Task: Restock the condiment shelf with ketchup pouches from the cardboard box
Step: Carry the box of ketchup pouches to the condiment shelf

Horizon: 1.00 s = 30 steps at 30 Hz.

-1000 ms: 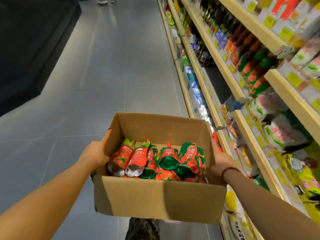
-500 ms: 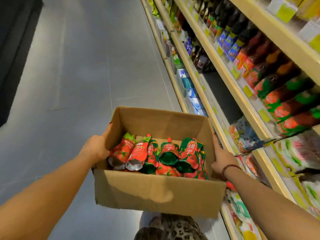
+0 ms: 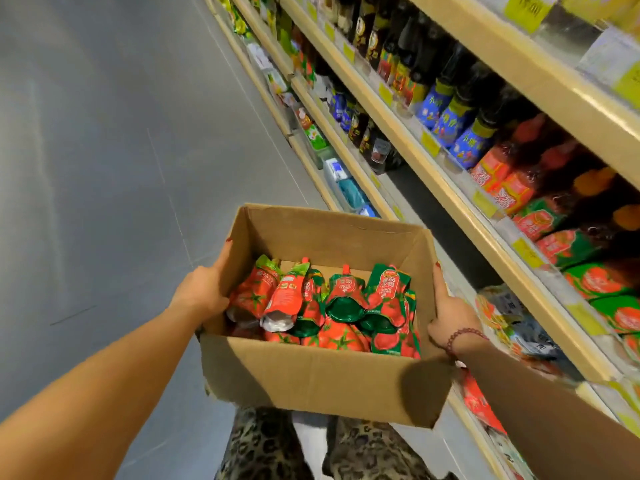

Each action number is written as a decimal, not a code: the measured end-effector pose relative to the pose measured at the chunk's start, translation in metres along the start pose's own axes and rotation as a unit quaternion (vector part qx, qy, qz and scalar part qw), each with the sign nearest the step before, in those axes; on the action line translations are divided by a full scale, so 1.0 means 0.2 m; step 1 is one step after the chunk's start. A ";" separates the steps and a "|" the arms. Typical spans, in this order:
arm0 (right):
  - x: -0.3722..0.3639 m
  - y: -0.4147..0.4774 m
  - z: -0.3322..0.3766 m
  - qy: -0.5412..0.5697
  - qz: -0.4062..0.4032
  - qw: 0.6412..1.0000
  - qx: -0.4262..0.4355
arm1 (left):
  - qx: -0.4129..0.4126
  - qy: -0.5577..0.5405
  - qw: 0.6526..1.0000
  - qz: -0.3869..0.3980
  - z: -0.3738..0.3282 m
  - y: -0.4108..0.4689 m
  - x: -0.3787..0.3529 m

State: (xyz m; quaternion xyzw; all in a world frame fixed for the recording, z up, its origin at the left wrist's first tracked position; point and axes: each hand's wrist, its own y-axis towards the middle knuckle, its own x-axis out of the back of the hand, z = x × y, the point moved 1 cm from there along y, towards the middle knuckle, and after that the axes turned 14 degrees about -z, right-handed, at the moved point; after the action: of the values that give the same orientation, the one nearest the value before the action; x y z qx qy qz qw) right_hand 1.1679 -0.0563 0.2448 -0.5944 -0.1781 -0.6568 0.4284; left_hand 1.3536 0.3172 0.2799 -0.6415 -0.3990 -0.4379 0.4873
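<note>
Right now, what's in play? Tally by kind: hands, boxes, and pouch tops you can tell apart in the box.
Hands: 2, left hand and right hand, each gripping a side of the box
Cardboard box: 1
Ketchup pouches: 5 tops tell apart; more lie hidden underneath
Total: 8

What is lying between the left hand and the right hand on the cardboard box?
In the head view, the ketchup pouches lie inside the cardboard box, between the left hand and the right hand gripping its side walls.

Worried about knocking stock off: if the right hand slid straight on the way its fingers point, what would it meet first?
Likely nothing soon: the right hand points along the cardboard box wall, toward open aisle; depth unclear.
</note>
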 end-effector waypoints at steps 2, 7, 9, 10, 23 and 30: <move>-0.03 0.08 0.06 0.063 -0.013 0.994 -0.093 | -0.035 0.016 0.999 0.000 -0.01 0.22 0.04; -0.15 0.13 0.25 0.017 -0.025 0.991 -0.132 | -0.138 0.050 0.988 0.038 -0.06 0.78 0.09; -0.20 0.12 0.30 0.005 -0.013 0.989 -0.150 | -0.184 0.066 0.979 0.063 -0.09 0.97 0.11; -0.23 0.12 0.33 0.012 -0.005 0.984 -0.176 | -0.207 0.069 0.973 0.069 -0.10 1.05 0.10; -0.93 0.08 0.46 0.110 0.009 0.909 -0.401 | -0.336 0.136 0.922 0.137 -0.32 1.63 -0.46; -1.46 0.16 0.35 0.099 -0.010 0.898 -0.429 | -0.363 0.144 0.909 0.148 -0.33 1.81 -1.06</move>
State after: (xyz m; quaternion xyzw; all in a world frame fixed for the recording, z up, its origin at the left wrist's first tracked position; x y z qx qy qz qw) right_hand 1.2157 0.0789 -0.0203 -0.6508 0.1585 -0.7292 0.1402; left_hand 1.6196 0.1596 -0.0128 -0.7554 -0.0385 -0.5635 0.3324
